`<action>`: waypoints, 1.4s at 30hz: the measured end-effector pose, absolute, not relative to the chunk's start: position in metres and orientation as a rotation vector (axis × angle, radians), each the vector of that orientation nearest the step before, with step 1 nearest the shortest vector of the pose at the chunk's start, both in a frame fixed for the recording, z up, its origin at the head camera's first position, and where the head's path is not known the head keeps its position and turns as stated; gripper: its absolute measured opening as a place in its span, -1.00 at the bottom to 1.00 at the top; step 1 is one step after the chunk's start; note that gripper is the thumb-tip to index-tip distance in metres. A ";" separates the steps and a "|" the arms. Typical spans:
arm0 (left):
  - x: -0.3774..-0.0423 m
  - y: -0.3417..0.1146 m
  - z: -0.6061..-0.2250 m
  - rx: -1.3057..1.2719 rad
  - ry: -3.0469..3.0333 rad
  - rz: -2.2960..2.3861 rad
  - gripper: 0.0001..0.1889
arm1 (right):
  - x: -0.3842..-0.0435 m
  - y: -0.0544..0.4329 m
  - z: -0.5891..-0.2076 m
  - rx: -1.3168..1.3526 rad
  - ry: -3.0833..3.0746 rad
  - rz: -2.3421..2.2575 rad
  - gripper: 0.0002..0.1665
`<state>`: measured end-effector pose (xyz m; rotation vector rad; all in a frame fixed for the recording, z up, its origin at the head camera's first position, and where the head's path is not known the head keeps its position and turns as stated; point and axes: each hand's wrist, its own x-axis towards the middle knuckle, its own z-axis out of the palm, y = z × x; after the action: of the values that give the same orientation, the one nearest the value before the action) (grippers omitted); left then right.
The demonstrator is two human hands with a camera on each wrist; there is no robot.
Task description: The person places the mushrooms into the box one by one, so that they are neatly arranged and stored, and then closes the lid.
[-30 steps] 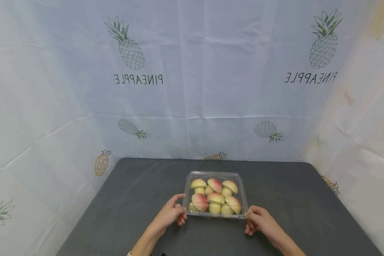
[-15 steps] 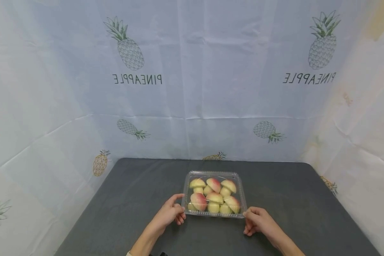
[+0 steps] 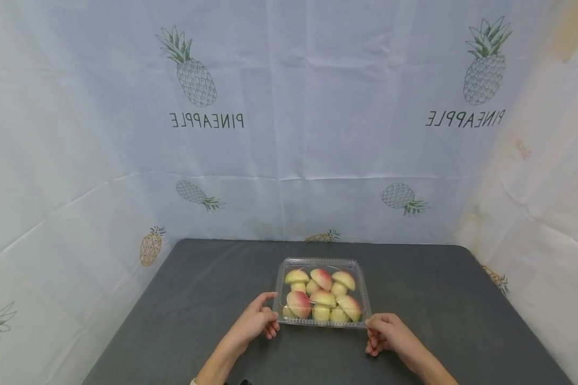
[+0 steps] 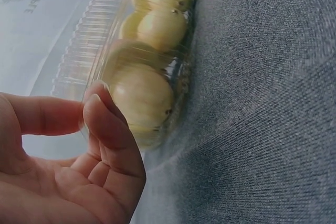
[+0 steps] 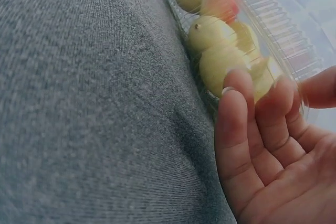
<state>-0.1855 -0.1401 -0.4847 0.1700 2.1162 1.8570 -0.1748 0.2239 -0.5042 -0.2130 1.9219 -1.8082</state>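
Observation:
A clear plastic clamshell box (image 3: 322,260), its lid down, lies on the dark tabletop. Several mushroom-shaped pieces (image 3: 324,297) fill it, pale yellow with pink-blushed caps. My left hand (image 3: 252,324) pinches the box's rim at the front left corner, its index finger stretched along the left side. At the front right corner, my right hand (image 3: 393,337) pinches the rim between thumb and fingers. The left wrist view shows thumb and fingertips meeting at the rim, with round yellow pieces (image 4: 142,95) behind the plastic. In the right wrist view, curled fingers (image 5: 233,119) partly cover the box's corner.
The dark grey cloth-like tabletop (image 3: 212,278) surrounds the box and has rounded far corners. A pale curtain (image 3: 289,133) printed with pineapples hangs behind the table and along both sides.

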 end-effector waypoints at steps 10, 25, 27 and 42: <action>-0.186 -0.140 -0.485 0.179 2.117 1.853 -0.35 | -0.174 0.221 -0.503 -0.188 1.874 -1.854 -0.65; -0.187 -0.141 -0.482 0.173 2.116 1.847 -0.35 | -0.178 0.224 -0.505 -0.185 1.738 -1.902 -0.71; -0.187 -0.141 -0.482 0.171 2.115 1.847 -0.35 | -0.178 0.224 -0.505 -0.195 1.743 -1.894 -0.71; -0.186 -0.140 -0.483 0.156 2.110 1.854 -0.37 | -0.176 0.223 -0.504 -0.244 1.783 -1.892 -0.72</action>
<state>-0.1864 -0.1398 -0.4829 0.1558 2.1105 1.8542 -0.1763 0.2226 -0.5038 -0.2441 1.7826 -1.8922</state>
